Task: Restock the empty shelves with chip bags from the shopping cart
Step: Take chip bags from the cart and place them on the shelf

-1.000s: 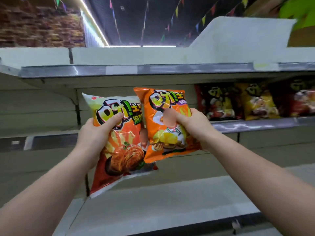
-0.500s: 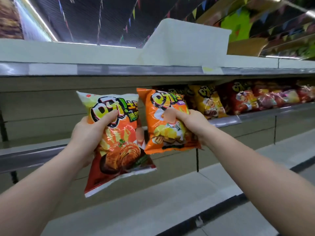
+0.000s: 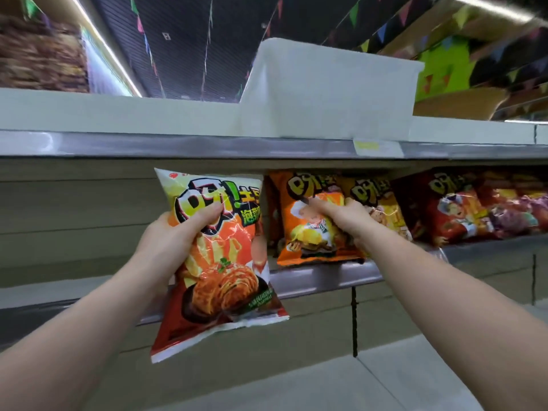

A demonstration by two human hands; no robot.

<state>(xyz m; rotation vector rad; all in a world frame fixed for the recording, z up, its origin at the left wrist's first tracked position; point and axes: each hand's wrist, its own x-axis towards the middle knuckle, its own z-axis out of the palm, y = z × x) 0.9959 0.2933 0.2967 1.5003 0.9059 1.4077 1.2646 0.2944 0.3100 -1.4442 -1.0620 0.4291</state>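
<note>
Head view: left hand (image 3: 175, 232) grips the kimchi bag (image 3: 219, 262), right hand (image 3: 341, 216) the orange bag (image 3: 308, 229); they look puffy, light and crushable, so pinch edges gently.

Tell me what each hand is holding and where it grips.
The left hand grips the kimchi bag at its upper left side. The right hand grips the orange bag at its right side, against the shelf.

Two bare forearms, no sleeves in view. Left hand (image 3: 175, 235), right hand (image 3: 345, 216): no rings, watch, gloves.
</note>
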